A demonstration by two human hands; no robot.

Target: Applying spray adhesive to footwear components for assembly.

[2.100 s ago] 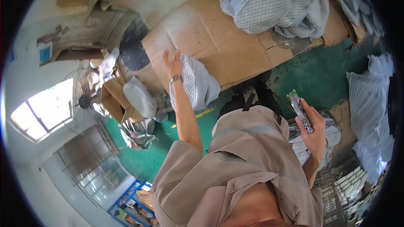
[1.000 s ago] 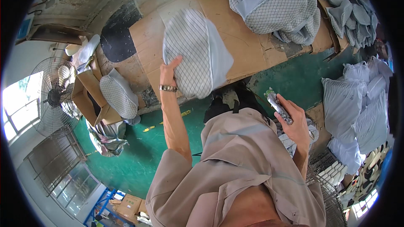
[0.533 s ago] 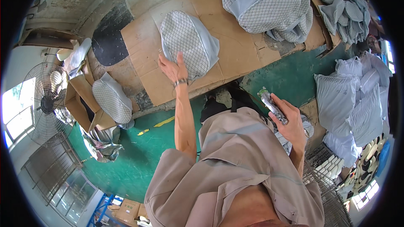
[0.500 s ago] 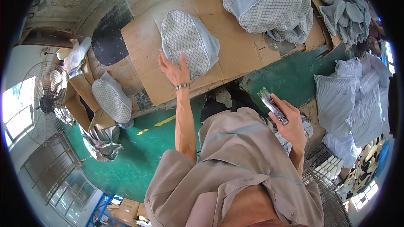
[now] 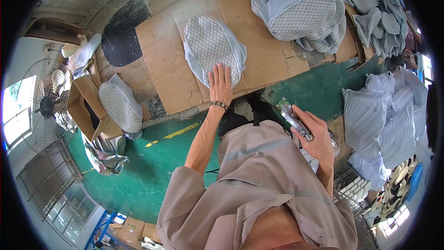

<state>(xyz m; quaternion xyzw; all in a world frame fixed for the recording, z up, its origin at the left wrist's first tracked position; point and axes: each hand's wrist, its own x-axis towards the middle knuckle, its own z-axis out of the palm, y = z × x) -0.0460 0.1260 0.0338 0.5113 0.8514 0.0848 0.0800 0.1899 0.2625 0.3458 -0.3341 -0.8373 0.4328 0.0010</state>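
Note:
On the cardboard sheet (image 5: 263, 60) lies an oval fabric cover (image 5: 209, 39), off-white with a dark diamond grid and a light blue-grey edging. My left hand (image 5: 220, 85) rests flat on its near end, fingers stretched out and holding nothing. Off to the right, away from the table edge, my right hand (image 5: 315, 132) is closed around a silvery hand-held tool with a green end (image 5: 294, 120). That green end points forward and left; I cannot make out its exact kind.
A heap of similar covers (image 5: 300, 16) sits at the back right, with grey pieces (image 5: 381, 21) piled beyond. To the left are another cover (image 5: 121, 104), an open carton (image 5: 88, 106) and a standing fan (image 5: 46, 106). Full white sacks (image 5: 367, 115) stand at the right.
My left hand has come down from above the cover's left edge and moved right onto its near end. The cover lies slightly turned and shifted right. My right hand still holds the tool.

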